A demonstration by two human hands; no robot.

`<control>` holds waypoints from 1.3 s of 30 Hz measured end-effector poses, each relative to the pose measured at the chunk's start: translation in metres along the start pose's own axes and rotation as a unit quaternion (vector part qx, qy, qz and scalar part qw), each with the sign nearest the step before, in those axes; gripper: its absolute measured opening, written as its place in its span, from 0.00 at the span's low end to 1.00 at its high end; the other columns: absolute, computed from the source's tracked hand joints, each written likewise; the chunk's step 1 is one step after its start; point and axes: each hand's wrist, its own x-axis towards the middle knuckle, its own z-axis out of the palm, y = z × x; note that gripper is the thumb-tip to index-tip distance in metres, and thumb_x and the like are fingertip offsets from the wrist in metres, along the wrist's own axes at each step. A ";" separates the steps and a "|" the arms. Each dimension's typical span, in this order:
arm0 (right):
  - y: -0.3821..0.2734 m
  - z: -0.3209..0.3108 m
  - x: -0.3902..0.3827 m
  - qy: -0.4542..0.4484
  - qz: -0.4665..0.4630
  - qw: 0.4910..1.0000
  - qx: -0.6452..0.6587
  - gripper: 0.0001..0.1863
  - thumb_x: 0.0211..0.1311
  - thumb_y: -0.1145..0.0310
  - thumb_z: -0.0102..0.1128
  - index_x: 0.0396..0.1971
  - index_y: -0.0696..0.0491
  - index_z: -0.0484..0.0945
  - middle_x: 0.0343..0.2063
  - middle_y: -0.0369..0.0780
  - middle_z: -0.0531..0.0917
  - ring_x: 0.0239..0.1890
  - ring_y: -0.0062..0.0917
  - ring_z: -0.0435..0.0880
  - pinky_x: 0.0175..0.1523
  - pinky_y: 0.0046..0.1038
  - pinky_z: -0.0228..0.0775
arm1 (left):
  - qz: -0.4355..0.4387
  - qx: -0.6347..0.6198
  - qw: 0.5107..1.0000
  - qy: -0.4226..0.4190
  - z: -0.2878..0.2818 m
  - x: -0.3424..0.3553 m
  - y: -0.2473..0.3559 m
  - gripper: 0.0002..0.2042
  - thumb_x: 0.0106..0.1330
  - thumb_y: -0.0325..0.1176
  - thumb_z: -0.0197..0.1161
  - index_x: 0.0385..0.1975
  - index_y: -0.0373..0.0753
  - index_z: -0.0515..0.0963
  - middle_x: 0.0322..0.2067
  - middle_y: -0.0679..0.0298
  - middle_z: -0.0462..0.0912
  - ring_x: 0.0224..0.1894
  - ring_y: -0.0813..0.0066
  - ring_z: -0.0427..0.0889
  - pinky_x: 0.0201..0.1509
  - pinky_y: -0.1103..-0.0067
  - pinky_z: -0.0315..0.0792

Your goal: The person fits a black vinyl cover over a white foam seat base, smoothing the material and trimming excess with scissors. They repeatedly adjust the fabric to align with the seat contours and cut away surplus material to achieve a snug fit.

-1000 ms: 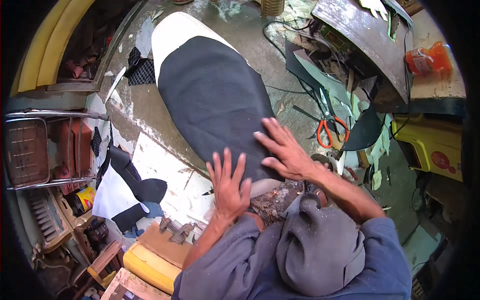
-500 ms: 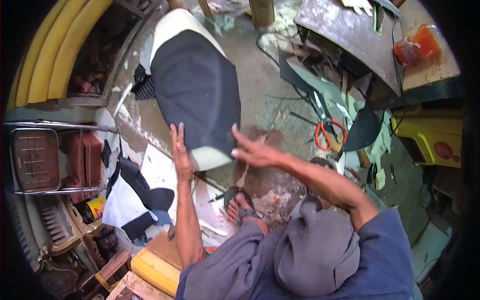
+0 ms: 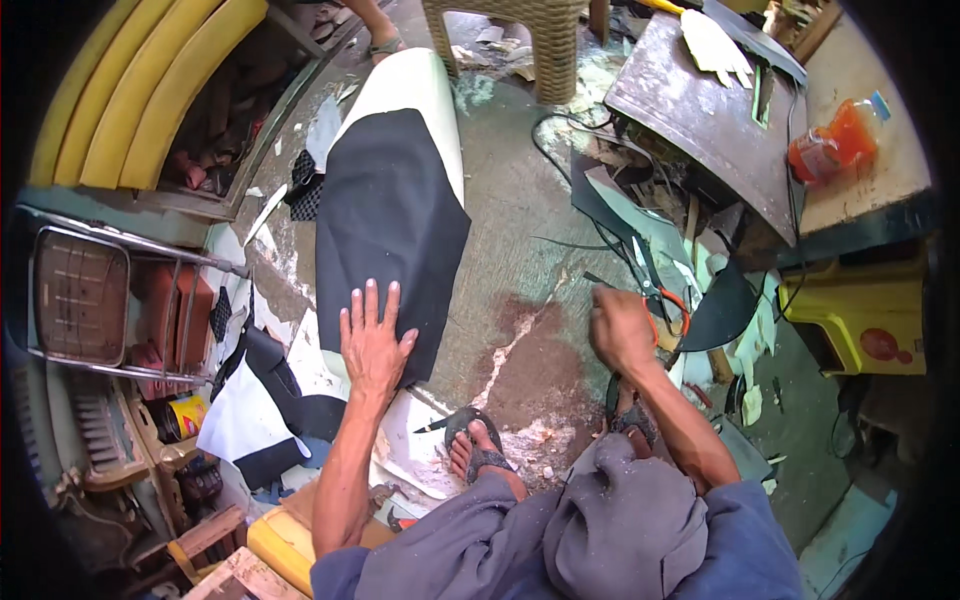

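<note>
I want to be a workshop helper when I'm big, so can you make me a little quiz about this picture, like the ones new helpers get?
1. Pick one: what colour are the handles of the scissors?
A: blue
B: orange
C: green

2. True or false: the left hand is over the black sheet, and the far end of the cream pad is left uncovered.

3. Fill in the missing word: the person's ____ hand is nearer the scissors.

Key:
1. B, orange.
2. True.
3. Right: the right hand is close beside them, while the left hand is over at the sheet.
</note>
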 end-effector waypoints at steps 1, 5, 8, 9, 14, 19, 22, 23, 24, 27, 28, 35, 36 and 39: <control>0.005 -0.012 -0.010 0.057 0.020 0.998 -0.036 0.23 0.60 0.72 0.61 0.57 0.58 0.77 0.46 0.53 0.81 0.49 0.51 0.79 0.55 0.47 0.71 | -0.003 0.005 1.000 -0.023 -0.003 -0.013 -0.013 0.42 0.60 0.48 0.71 0.75 0.52 0.62 0.75 0.53 0.60 0.75 0.49 0.59 0.77 0.54 0.54; 0.043 -0.036 -0.044 0.076 0.042 0.989 -0.122 0.22 0.59 0.74 0.61 0.56 0.57 0.78 0.51 0.52 0.77 0.54 0.50 0.76 0.58 0.47 0.70 | 0.026 -0.002 0.998 -0.055 0.001 -0.062 -0.062 0.43 0.58 0.45 0.73 0.75 0.52 0.62 0.76 0.54 0.58 0.77 0.49 0.55 0.79 0.54 0.49; 0.052 -0.039 -0.051 0.054 0.009 0.993 -0.100 0.22 0.59 0.78 0.59 0.56 0.58 0.77 0.51 0.53 0.75 0.55 0.51 0.75 0.58 0.46 0.71 | 0.031 -0.007 0.995 -0.098 -0.010 -0.093 -0.091 0.35 0.61 0.41 0.70 0.69 0.45 0.67 0.74 0.52 0.60 0.77 0.47 0.55 0.78 0.53 0.49; 0.054 -0.038 -0.050 0.052 0.019 0.993 -0.107 0.22 0.59 0.78 0.59 0.56 0.57 0.77 0.51 0.52 0.75 0.55 0.51 0.75 0.58 0.46 0.71 | 0.031 -0.026 0.994 -0.104 -0.016 -0.099 -0.097 0.32 0.62 0.39 0.69 0.67 0.43 0.69 0.73 0.51 0.62 0.76 0.47 0.56 0.78 0.53 0.50; 0.047 -0.030 -0.040 -0.018 0.071 0.985 -0.158 0.20 0.57 0.78 0.59 0.51 0.56 0.75 0.51 0.51 0.75 0.50 0.51 0.78 0.52 0.47 0.73 | -0.016 -0.126 0.992 -0.006 0.000 -0.081 -0.089 0.17 0.67 0.34 0.64 0.52 0.34 0.77 0.60 0.47 0.75 0.68 0.45 0.69 0.75 0.52 0.56; 0.056 -0.018 -0.039 0.001 0.066 0.970 -0.235 0.19 0.53 0.74 0.65 0.47 0.56 0.77 0.48 0.52 0.77 0.46 0.49 0.80 0.47 0.47 0.75 | 0.020 -0.222 0.966 0.131 0.018 0.018 -0.034 0.23 0.70 0.35 0.61 0.64 0.36 0.73 0.68 0.47 0.69 0.73 0.47 0.65 0.76 0.57 0.57; 0.049 -0.023 -0.042 -0.005 0.099 0.981 -0.166 0.19 0.54 0.72 0.64 0.48 0.56 0.77 0.46 0.54 0.78 0.44 0.53 0.81 0.45 0.49 0.74 | -0.004 -0.189 0.973 0.131 0.036 0.058 -0.020 0.28 0.74 0.39 0.55 0.73 0.39 0.63 0.74 0.50 0.60 0.77 0.50 0.56 0.78 0.55 0.50; 0.047 -0.023 -0.045 -0.004 0.115 0.984 -0.135 0.19 0.55 0.72 0.64 0.48 0.56 0.77 0.46 0.55 0.78 0.43 0.54 0.81 0.44 0.50 0.74 | -0.016 -0.169 0.978 0.120 0.045 0.064 -0.019 0.30 0.76 0.40 0.53 0.75 0.40 0.59 0.76 0.50 0.56 0.79 0.51 0.53 0.79 0.54 0.48; 0.045 -0.024 -0.047 0.011 0.091 0.987 -0.132 0.18 0.55 0.72 0.64 0.48 0.57 0.76 0.45 0.55 0.78 0.42 0.55 0.81 0.43 0.51 0.73 | -0.027 -0.162 0.980 0.108 0.052 0.066 -0.018 0.30 0.76 0.43 0.51 0.76 0.41 0.57 0.77 0.52 0.55 0.79 0.52 0.52 0.79 0.53 0.46; 0.047 -0.025 -0.050 0.009 0.133 0.989 -0.068 0.19 0.55 0.72 0.64 0.48 0.57 0.75 0.40 0.54 0.78 0.40 0.54 0.81 0.44 0.50 0.73 | -0.042 -0.152 0.985 0.075 0.070 0.068 -0.015 0.32 0.77 0.48 0.46 0.78 0.44 0.53 0.78 0.54 0.51 0.80 0.53 0.49 0.80 0.50 0.42; 0.049 -0.036 -0.049 -0.073 0.174 0.980 -0.056 0.21 0.55 0.70 0.63 0.49 0.58 0.73 0.36 0.49 0.80 0.39 0.47 0.83 0.47 0.44 0.76 | -0.046 -0.155 0.985 0.067 0.073 0.065 -0.015 0.32 0.77 0.48 0.45 0.78 0.44 0.53 0.78 0.55 0.51 0.80 0.53 0.49 0.80 0.51 0.42; -0.026 0.004 -0.026 0.009 0.188 0.907 0.376 0.24 0.62 0.71 0.69 0.54 0.56 0.69 0.45 0.41 0.80 0.44 0.24 0.82 0.48 0.28 0.78 | -0.054 -0.136 0.986 0.074 0.063 0.076 -0.008 0.32 0.78 0.48 0.44 0.79 0.44 0.51 0.79 0.56 0.49 0.80 0.55 0.48 0.81 0.53 0.41; -0.052 0.020 -0.014 -0.003 0.159 0.936 0.313 0.24 0.63 0.68 0.71 0.55 0.54 0.69 0.45 0.40 0.81 0.43 0.24 0.82 0.49 0.28 0.77 | -0.060 -0.139 0.986 0.072 0.063 0.076 -0.008 0.32 0.78 0.48 0.44 0.79 0.45 0.52 0.79 0.57 0.49 0.80 0.56 0.48 0.81 0.53 0.41; -0.137 0.027 0.016 -0.070 0.112 0.972 0.195 0.33 0.57 0.51 0.75 0.53 0.57 0.73 0.39 0.50 0.83 0.39 0.35 0.86 0.43 0.34 0.77 | -0.067 -0.139 0.986 0.068 0.066 0.069 -0.015 0.32 0.78 0.48 0.44 0.79 0.45 0.52 0.79 0.57 0.49 0.80 0.56 0.48 0.81 0.53 0.41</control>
